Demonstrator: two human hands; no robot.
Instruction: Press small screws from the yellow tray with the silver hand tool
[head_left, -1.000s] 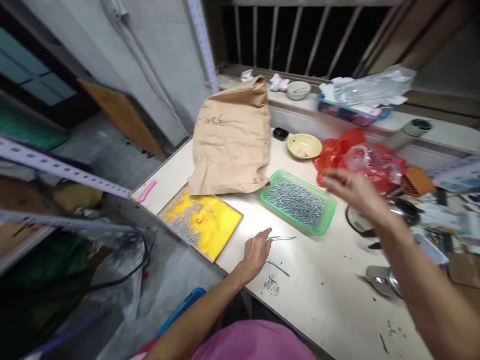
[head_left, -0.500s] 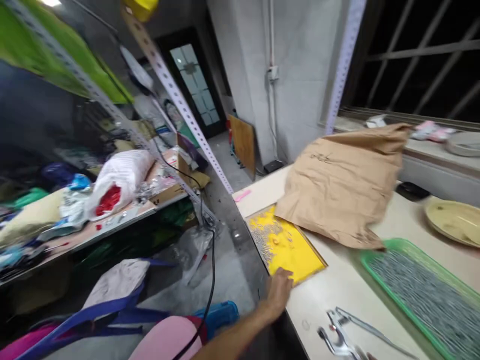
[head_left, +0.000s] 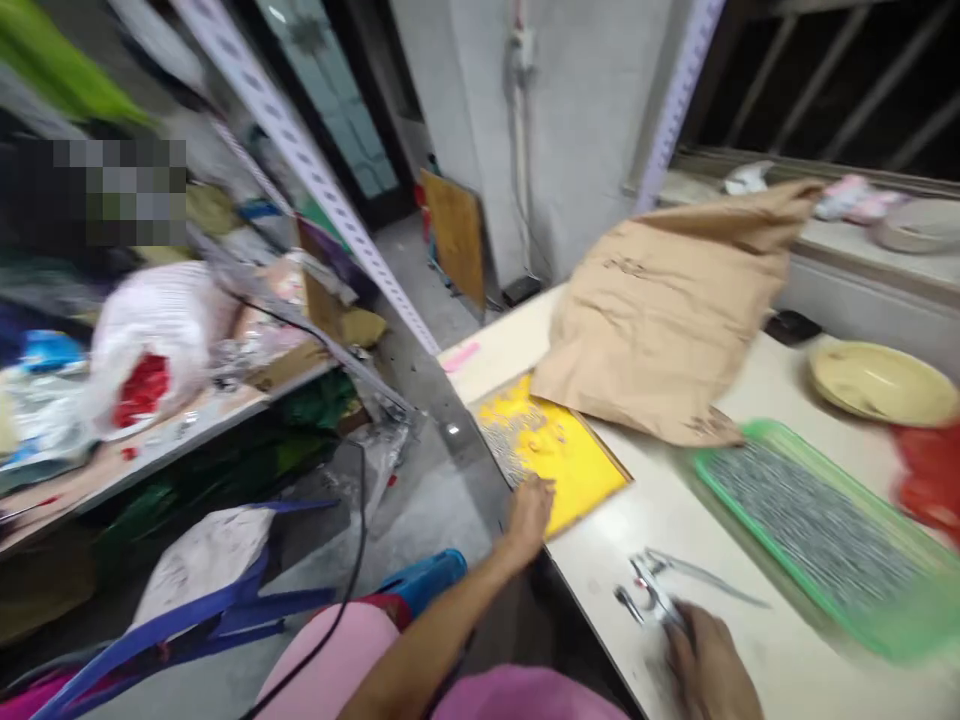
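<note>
My left hand (head_left: 531, 518) rests over the near edge of a yellow tray (head_left: 581, 480), its fingers bent and close together. Whatever lies between those fingertips is too small or hidden. Small grey metal pieces (head_left: 504, 450) are heaped on the tray's left side. Lower right, my right hand (head_left: 716, 660), blurred, closes around the dark handle of silver pliers (head_left: 651, 582); their head points away from me, and another thin handle slants to the right above the table.
A brown paper sack (head_left: 660, 320) overlaps the tray's far edge. To the right stand a green basket (head_left: 795, 590) of grey metal pieces, a yellow oval dish (head_left: 885, 380) and something red (head_left: 930, 475). A slotted metal post (head_left: 330, 200) rises at left, and a blue-framed chair (head_left: 247, 600) stands below.
The view has shifted, bringing more of the right side into sight. My right hand has come into fuller view on the pliers. The left hand stays by the tray's near edge.
</note>
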